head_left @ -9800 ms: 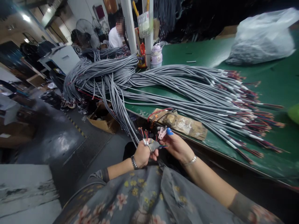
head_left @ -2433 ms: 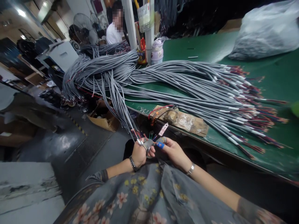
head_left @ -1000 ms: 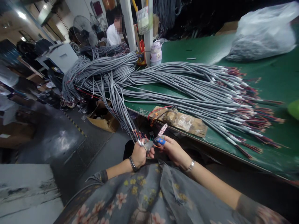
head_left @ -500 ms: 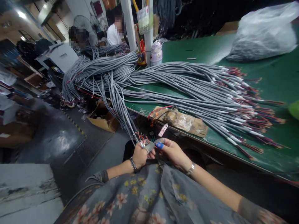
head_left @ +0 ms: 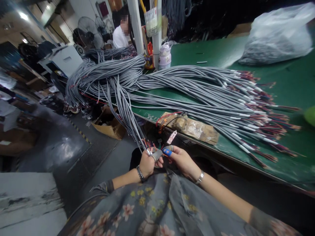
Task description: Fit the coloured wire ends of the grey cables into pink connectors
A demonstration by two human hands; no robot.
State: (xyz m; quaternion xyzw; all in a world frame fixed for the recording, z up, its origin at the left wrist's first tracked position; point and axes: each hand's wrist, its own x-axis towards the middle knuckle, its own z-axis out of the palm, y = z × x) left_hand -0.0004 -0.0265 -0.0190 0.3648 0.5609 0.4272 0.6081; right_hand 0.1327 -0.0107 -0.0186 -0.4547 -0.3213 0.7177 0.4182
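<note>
Near a cardboard box (head_left: 116, 131), contents (head_left: 106, 123) blurred, the left hand (head_left: 147, 164) clasps grey cables (head_left: 126, 113), the right hand (head_left: 185, 163) an orange wire (head_left: 165, 155).

Grey cables (head_left: 126, 113), coloured wires (head_left: 148, 144) splayed

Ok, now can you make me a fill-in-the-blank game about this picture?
The left hand holds a bunch of long ____ cables.
One fingertip cover on the right hand is bright ____.
The dark bracelet is on the ____ wrist.
The plastic bag rests on a tabletop coloured ____.

Missing words: grey, blue, left, green.
</note>
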